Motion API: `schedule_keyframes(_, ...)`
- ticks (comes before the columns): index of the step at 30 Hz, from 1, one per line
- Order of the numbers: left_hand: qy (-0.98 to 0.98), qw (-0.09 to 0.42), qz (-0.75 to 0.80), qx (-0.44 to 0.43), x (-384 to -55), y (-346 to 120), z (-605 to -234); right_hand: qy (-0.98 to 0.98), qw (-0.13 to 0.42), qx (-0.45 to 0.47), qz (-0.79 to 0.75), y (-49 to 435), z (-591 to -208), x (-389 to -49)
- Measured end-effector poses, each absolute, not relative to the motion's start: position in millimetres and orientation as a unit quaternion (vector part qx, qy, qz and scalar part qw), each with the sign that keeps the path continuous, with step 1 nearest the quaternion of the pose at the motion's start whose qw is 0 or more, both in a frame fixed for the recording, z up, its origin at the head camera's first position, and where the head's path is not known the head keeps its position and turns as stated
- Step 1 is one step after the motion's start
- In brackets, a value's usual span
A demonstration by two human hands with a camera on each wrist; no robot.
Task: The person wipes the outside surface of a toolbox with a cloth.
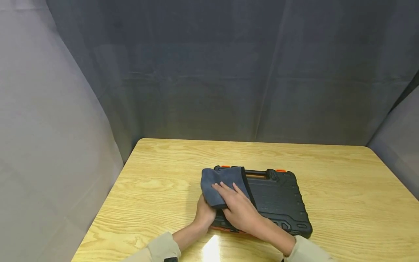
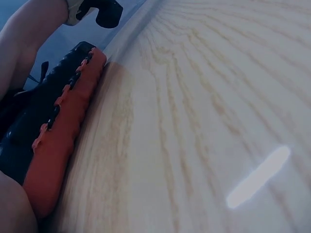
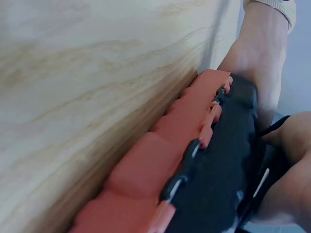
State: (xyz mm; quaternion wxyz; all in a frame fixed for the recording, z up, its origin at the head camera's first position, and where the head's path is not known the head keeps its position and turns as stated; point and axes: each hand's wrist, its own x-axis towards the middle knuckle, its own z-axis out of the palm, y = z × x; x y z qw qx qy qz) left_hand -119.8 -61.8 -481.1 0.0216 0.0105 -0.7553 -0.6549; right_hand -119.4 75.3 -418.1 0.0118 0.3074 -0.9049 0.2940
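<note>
A dark blue-grey cloth piece with black edging (image 1: 226, 176), folded or pouch-like, lies over the left part of a black and orange carrying case (image 1: 278, 196) in the head view. My right hand (image 1: 240, 209) rests on top of the cloth, its fingers extended and slightly spread. At the cloth's lower left corner is my left hand (image 1: 205, 213), its fingers hidden beneath the fabric, so their grip does not show. Both wrist views show the case's orange lower shell and black upper shell from the front side.
The case lies on a wood-grain table (image 1: 157, 189), its handle (image 1: 256, 174) towards the far edge. A dark grey curtain (image 1: 209, 72) hangs behind the table, and paler fabric (image 1: 55, 127) stands along the left. Light glares off the tabletop near the front.
</note>
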Motion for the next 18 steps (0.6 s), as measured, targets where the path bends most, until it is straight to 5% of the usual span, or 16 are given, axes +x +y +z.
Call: schedule_keyframes(18, -0.754, -0.017, -0.656, 0.021, -127.8, -61.5, -480.9, -0.940, 0.031, 0.243, 0.239, 134.0, -420.0, -107.3)
